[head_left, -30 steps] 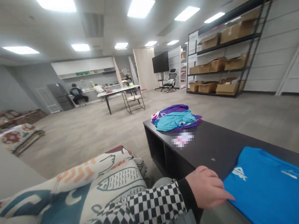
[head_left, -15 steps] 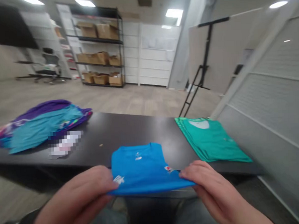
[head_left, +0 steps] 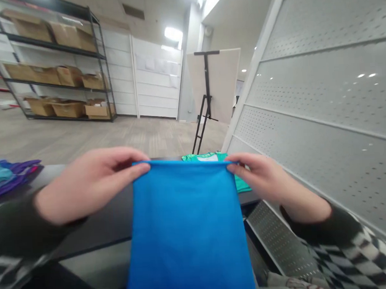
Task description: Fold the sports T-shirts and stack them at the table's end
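Left hand [head_left: 91,185] and right hand [head_left: 259,172] pinch the top edge of a blue shirt [head_left: 186,231], one at each corner, pulling it taut. The shirt hangs down in front of a black table [head_left: 101,209]. A folded green shirt [head_left: 240,184] lies on the table behind it, and a pile of teal and purple clothes [head_left: 7,178] lies at far left.

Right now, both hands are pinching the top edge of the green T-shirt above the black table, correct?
No, the garment is wrong. The head view shows the left hand and right hand pinching the top edge of a blue shirt. The green T-shirt lies on the black table behind it.
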`<state>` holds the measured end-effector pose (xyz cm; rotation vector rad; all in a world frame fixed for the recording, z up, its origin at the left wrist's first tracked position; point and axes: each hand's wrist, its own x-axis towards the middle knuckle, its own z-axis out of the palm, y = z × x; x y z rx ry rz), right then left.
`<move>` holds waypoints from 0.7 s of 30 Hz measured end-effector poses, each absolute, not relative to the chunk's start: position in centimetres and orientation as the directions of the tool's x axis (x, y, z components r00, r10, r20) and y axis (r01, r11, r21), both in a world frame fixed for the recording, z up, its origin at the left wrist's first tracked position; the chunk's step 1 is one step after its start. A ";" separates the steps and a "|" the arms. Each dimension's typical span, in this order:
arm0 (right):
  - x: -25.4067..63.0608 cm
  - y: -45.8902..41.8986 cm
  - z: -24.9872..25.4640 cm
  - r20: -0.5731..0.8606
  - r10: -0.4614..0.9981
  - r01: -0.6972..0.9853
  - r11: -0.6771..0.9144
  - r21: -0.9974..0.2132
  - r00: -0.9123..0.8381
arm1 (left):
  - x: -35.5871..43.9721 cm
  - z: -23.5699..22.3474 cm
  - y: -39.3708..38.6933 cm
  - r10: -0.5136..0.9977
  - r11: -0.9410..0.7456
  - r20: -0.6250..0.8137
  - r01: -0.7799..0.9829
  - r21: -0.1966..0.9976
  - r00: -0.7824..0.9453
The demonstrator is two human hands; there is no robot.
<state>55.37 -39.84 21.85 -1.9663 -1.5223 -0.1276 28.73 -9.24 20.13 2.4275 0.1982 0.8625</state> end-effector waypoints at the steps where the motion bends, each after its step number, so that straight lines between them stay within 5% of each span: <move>1: 57.1 -39.2 23.0 0.465 0.811 0.899 -0.160 -0.407 0.355 | 30.9 21.8 -9.1 0.288 -0.851 0.547 -0.052 0.523 0.786; 6: 65.4 -38.1 29.2 0.624 0.628 0.884 -0.289 -0.368 0.465 | 41.8 26.6 -9.1 0.223 -0.899 0.704 -0.136 0.416 0.674; 10: 70.5 -40.4 28.8 0.579 0.625 0.852 -0.401 -0.336 0.523 | 49.8 24.1 -10.9 0.092 -0.911 0.778 -0.263 0.317 0.621; 14: 73.9 -44.1 19.4 0.477 0.619 0.780 -0.521 -0.345 0.624 | 54.7 14.5 -15.5 -0.049 -0.920 0.653 -0.289 0.266 0.756; 18: 75.7 -48.4 5.3 0.296 0.753 0.802 -0.495 -0.334 0.588 | 55.3 3.7 -20.9 -0.172 -0.955 0.280 -0.230 0.188 0.945; 21: 76.4 -51.5 -2.0 0.298 0.767 0.815 -0.476 -0.330 0.569 | 54.5 -0.6 -23.2 -0.133 -0.958 0.234 -0.185 0.220 0.963</move>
